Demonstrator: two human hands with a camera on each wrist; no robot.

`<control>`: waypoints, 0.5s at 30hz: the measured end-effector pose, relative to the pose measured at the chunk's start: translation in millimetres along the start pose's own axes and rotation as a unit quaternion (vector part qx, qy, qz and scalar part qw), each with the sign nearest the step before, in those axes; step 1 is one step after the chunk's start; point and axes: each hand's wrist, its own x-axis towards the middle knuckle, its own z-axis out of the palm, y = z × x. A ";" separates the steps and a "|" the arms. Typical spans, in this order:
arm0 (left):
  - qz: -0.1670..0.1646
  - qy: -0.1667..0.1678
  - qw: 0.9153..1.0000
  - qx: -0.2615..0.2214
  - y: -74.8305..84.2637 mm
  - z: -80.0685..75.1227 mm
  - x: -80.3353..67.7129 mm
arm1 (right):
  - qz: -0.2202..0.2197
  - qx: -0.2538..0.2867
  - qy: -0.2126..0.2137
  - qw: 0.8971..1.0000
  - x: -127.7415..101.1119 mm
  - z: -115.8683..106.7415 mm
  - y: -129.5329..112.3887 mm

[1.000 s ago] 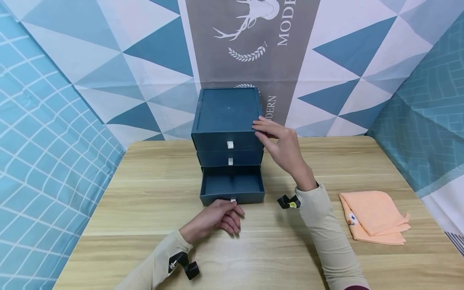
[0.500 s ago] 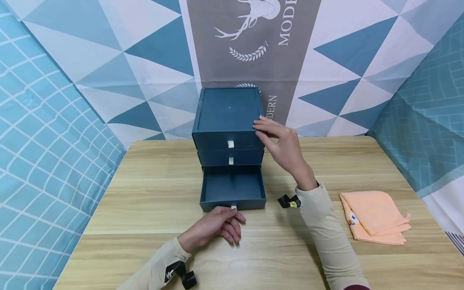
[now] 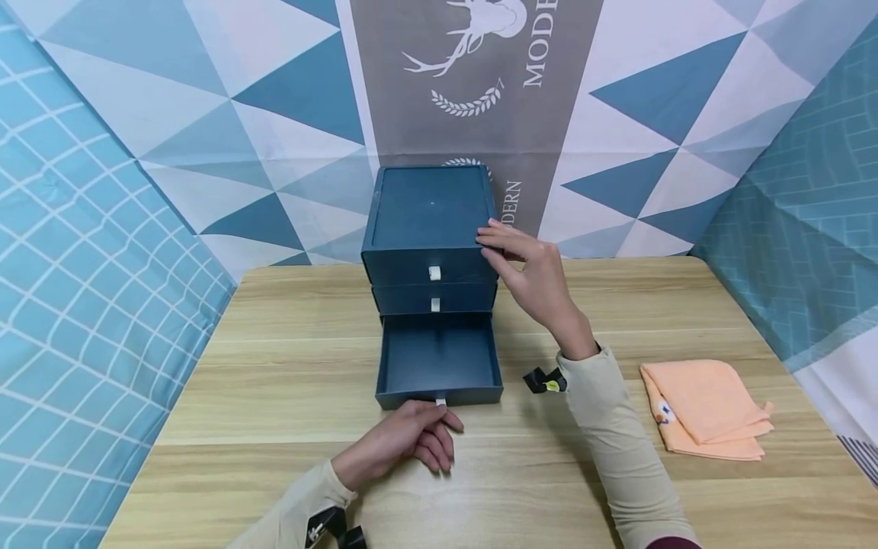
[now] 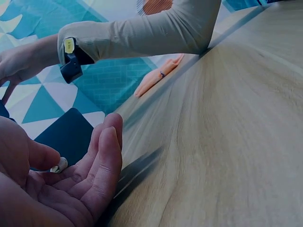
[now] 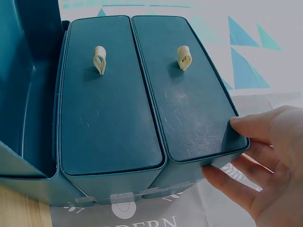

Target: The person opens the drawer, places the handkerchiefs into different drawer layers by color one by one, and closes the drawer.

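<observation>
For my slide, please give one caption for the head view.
Left hand pinches white tab of open dark-blue plastic bottom drawer; right hand steadies cabinet.

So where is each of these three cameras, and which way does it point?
Head: on the person's head, looking down at the table, drawer unit, both hands and sleeves.
Left wrist: low, looking across the left hand pinching the drawer tab.
Right wrist: facing the unit's drawer fronts; right hand on its corner.
Head and left wrist views share the orange cloth.

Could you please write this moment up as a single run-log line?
left hand: pinches pull tab of open bottom drawer | right hand: steadies drawer unit at top right corner | folded orange cloth: on table, untouched
</observation>
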 end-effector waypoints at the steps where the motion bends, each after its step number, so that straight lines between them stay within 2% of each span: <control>1: 0.000 -0.001 1.000 0.001 -0.2 0.6 -0.2 | 0.001 0.000 0.000 1.000 -0.1 0.0 0.2; 15: -0.006 0.000 1.000 0.003 -2.3 4.6 -5.3 | 0.006 -0.009 -0.001 1.000 0.9 -0.3 -0.1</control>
